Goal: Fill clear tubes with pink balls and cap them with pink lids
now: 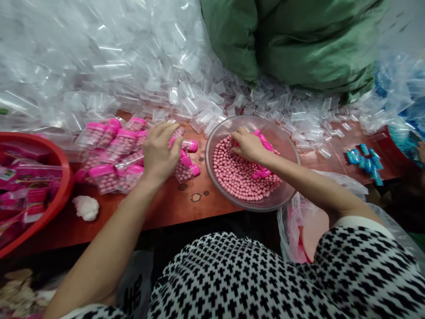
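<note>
My left hand is over the right side of a group of clear containers with pink lids, filled with pink beads. Its fingers curl over one of these containers, whose beads show beside the fingertips. Inside a round clear bowl lie many loose pink beads, with several bright pink lids on top at the right. My right hand reaches into the bowl, fingers bent down at the beads near its upper left; what they hold, if anything, is hidden.
A red tub of pink packets stands at the left, near a white crumpled wad. Clear empty containers pile up behind. A green sack is at the back. Blue-filled containers and part of another person's hand are at the right.
</note>
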`<state>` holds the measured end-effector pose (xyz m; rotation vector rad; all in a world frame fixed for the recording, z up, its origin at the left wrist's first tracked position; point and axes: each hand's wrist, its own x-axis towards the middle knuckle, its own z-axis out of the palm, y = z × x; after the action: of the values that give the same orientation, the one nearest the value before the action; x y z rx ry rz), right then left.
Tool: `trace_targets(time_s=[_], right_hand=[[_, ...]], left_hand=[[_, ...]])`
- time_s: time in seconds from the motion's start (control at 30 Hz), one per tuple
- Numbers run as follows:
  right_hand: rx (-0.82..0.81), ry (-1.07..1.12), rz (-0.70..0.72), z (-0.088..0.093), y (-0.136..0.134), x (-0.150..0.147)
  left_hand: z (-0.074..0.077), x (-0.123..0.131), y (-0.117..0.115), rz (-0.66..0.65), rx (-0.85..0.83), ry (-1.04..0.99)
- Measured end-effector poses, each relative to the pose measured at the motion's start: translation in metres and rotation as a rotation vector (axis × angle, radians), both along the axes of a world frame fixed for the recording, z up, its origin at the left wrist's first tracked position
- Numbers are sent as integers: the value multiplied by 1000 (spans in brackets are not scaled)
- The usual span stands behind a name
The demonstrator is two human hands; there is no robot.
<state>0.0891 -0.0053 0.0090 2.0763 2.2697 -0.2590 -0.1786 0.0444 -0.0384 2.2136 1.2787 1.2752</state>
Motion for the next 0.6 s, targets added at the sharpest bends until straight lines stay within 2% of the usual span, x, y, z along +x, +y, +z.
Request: trace_targets(time_s=[0.1, 0.2, 0.3, 0.4, 0.5, 0.6], right_hand=[[14, 182, 21, -6, 4, 9], [24, 496, -8, -6, 3, 19], [41, 908, -49, 1, -8, 27], [27, 1181, -62, 9, -22, 36], [21, 1228, 34, 15, -33, 44], [52, 1093, 187, 21, -38, 53]], left_hand=[[25, 33, -19, -150, -47, -61], [39, 66, -29, -299, -120, -50], [40, 93, -30, -442, -293, -40], [34, 109, -27, -580, -533, -206], [32, 114, -29, -707, -805, -431], [34, 113, -32, -759, -949, -482]])
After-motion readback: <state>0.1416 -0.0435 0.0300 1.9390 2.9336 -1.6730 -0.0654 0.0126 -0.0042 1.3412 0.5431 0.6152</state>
